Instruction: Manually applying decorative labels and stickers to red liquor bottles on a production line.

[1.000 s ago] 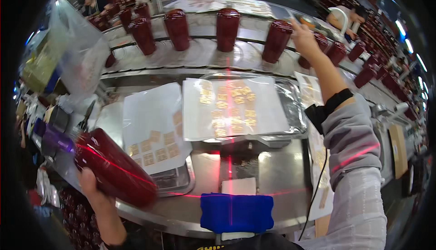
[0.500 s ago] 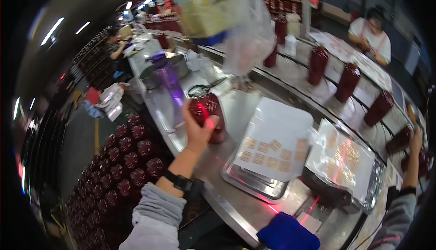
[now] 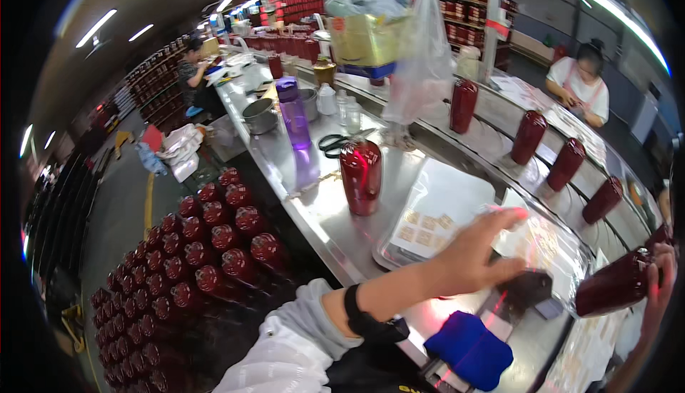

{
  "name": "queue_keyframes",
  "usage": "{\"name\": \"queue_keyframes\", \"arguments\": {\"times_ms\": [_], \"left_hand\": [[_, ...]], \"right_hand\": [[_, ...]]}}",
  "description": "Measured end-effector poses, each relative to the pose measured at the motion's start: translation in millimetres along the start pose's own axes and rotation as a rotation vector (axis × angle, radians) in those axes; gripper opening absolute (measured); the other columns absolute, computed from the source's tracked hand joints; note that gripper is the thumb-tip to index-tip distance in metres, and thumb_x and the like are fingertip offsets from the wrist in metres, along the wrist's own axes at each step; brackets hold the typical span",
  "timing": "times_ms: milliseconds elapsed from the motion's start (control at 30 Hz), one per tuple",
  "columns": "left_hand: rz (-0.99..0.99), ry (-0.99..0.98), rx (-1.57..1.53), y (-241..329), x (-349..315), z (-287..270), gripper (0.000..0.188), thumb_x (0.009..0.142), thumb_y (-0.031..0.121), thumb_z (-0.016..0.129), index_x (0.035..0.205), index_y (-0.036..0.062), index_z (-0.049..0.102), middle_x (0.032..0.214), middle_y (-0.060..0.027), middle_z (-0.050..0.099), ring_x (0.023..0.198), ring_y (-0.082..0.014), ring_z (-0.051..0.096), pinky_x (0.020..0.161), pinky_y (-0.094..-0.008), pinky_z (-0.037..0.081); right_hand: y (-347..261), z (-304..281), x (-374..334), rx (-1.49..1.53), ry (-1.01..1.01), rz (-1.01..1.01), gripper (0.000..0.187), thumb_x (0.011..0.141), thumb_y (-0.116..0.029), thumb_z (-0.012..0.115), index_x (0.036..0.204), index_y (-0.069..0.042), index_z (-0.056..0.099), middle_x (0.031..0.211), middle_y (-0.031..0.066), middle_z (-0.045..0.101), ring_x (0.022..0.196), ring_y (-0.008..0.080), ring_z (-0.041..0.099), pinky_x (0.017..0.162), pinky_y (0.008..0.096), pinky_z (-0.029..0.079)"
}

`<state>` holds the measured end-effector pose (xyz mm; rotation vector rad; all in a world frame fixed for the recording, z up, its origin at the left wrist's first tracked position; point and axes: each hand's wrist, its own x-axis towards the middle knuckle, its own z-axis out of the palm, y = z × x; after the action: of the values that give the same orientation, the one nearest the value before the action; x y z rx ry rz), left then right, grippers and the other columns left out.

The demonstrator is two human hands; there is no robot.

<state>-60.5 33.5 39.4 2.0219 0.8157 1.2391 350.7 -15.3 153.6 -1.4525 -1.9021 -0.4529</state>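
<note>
Gripping a dark red jar [image 3: 612, 284], the right hand [image 3: 662, 277] was at the right side of view, jar tipped well over beside the right tray [image 3: 579, 252]. Fingers wrapped its right end; touching the tray or not, couldn't tell.

Left hand [image 3: 479, 254] was open, fingers spread, reaching right over the trays. Blurred, palm hidden, nothing seen in it. Gold pieces [image 3: 540, 244] lay just past its fingertips.

Second red jar [image 3: 361, 177] stood upright on the tabletop [image 3: 321, 187], left of the left tray [image 3: 382, 254], near the scissors [image 3: 334, 143]. Blue cloth [image 3: 469, 351] sat on the near side.

Risks, my read:
- Jar slip: glossy surface, one-handed hold, steep tilt.
- Jar knocking the tray rim: tight gap there. Chip or scuff.
- Gold squares [image 3: 426, 223] on the left sheet and pieces on the right one: small, loose-looking, forearm right over the left lot. A low sweep could have shifted or crumpled them.
- Standing jar: nothing visible bracing it, so an elbow swinging back could have toppled it toward the floor jars [image 3: 239, 264].
</note>
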Motion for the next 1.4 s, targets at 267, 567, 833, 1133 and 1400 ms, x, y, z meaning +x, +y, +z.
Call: {"name": "queue_keyframes", "arguments": {"times_ms": [267, 567, 833, 1133, 1400], "left_hand": [[-0.393, -0.576, -1.187, 28, -10, 109, 0.083, 0.083, 0.050, 0.068, 0.142, 0.0012, 0.035, 0.124, -0.0108, 0.057, 0.111, -0.0166, 0.057, 0.094, -0.0315, 0.047], [-0.741, -0.271, -1.124, -6, -31, 103, 0.051, 0.094, 0.044, 0.058, 0.125, 0.0044, 0.050, 0.101, -0.0074, 0.064, 0.083, -0.0118, 0.065, 0.069, -0.0274, 0.056], [-0.791, -0.307, -1.263, -33, -17, 113, 0.046, 0.098, 0.039, 0.052, 0.128, 0.0040, 0.049, 0.110, -0.0077, 0.063, 0.094, -0.0140, 0.064, 0.080, -0.0296, 0.054], [-0.753, -0.424, -1.283, -51, -21, 100, 0.051, 0.102, 0.041, 0.043, 0.134, 0.0012, 0.046, 0.124, -0.0103, 0.060, 0.111, -0.0159, 0.059, 0.095, -0.0318, 0.048], [-0.731, -0.387, -1.272, -46, -25, 111, 0.059, 0.100, 0.040, 0.047, 0.142, -0.0001, 0.036, 0.133, -0.0129, 0.053, 0.120, -0.0191, 0.053, 0.102, -0.0343, 0.043]], "right_hand": [[-113, 70, -82, 0.847, -0.295, 0.538, 0.016, 0.097, -0.016, 0.055, 0.102, -0.003, 0.062, 0.089, -0.0001, 0.058, 0.082, 0.0097, 0.054, 0.071, 0.0231, 0.044], [-109, 132, -116, 0.824, -0.421, 0.438, 0.032, 0.099, -0.021, 0.052, 0.121, 0.002, 0.057, 0.107, 0.0177, 0.062, 0.099, 0.0278, 0.061, 0.088, 0.0348, 0.047], [-68, 122, -89, 0.539, -0.439, 0.304, 0.030, 0.095, -0.010, 0.056, 0.124, -0.003, 0.059, 0.112, 0.0125, 0.062, 0.104, 0.0240, 0.059, 0.090, 0.0326, 0.046], [14, 241, -8, -0.116, -0.651, 0.184, 0.045, 0.087, -0.004, 0.052, 0.124, -0.024, 0.065, 0.132, 0.0110, 0.050, 0.125, 0.0326, 0.046, 0.100, 0.0455, 0.045], [52, 290, 36, -0.183, -0.572, 0.059, 0.021, 0.082, -0.025, 0.068, 0.098, -0.011, 0.073, 0.111, 0.0119, 0.060, 0.107, 0.0325, 0.053, 0.091, 0.0415, 0.046]]}}
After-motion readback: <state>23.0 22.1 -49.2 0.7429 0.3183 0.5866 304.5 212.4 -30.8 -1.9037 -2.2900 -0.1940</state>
